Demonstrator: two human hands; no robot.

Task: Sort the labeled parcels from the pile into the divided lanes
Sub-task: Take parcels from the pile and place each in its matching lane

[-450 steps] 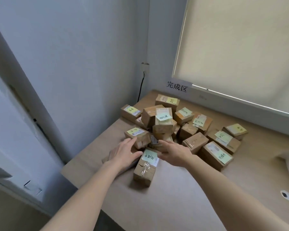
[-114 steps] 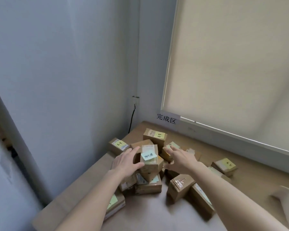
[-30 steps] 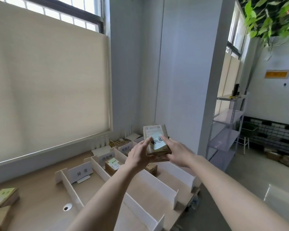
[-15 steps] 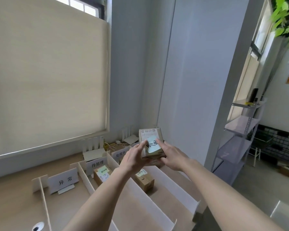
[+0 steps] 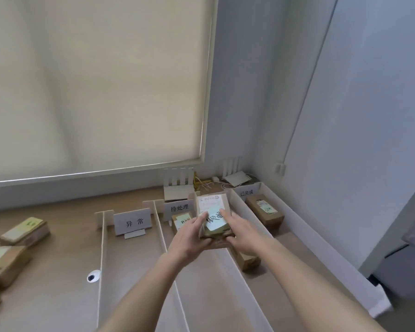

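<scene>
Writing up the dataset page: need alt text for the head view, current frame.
Both hands, left hand and right hand, hold a parcel with a pale note above white-walled lanes on a wooden table. Signs stand at the lane heads, several lanes already hold a parcel, and more parcels lie at the left.

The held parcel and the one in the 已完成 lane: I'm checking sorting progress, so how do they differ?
The held parcel is up off the table, gripped by the left hand and right hand; the parcel in the 已完成 lane lies flat, untouched. The held parcel's sticky note looks larger, with bold writing facing the camera; the lane parcel's is smaller and unreadable. Both are brown cardboard boxes.
</scene>
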